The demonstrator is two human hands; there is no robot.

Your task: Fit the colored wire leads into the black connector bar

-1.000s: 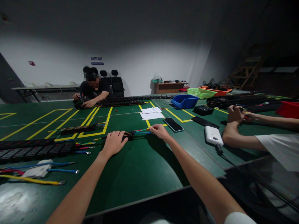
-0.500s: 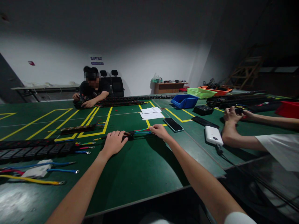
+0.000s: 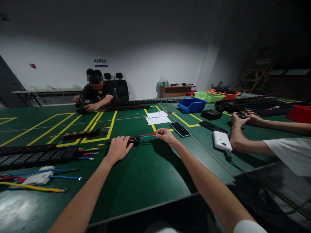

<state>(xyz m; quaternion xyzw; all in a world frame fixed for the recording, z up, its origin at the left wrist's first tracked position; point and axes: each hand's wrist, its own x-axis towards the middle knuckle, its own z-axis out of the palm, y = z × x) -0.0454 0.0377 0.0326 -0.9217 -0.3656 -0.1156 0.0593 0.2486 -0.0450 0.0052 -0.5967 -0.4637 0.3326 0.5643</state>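
My left hand (image 3: 118, 148) is closed over a narrow black strip with copper-coloured bars (image 3: 132, 140), pressing it against the green table. The palm hides the strip's middle. From its right end run a red wire (image 3: 147, 134), a green wire and a blue wire. My right hand (image 3: 165, 135) pinches the red wire near its tip between thumb and fingertips. The green and blue wires (image 3: 148, 138) run lower, reaching towards the same hand. Beyond my left hand lies a similar strip (image 3: 81, 133) with wires at its right end.
Black socket strips (image 3: 39, 157) and lugged blue and yellow cables (image 3: 36, 187) lie left. A phone (image 3: 180, 129), white papers (image 3: 157, 118), a white device (image 3: 222, 140) and a blue bin (image 3: 191, 105) are right of centre. Co-workers' hands work at right (image 3: 239, 119) and far left (image 3: 92, 106).
My right hand has shifted from the green wire to the red wire, which is now raised and straighter. The left hand stays in place. The co-worker's hands at right moved slightly.
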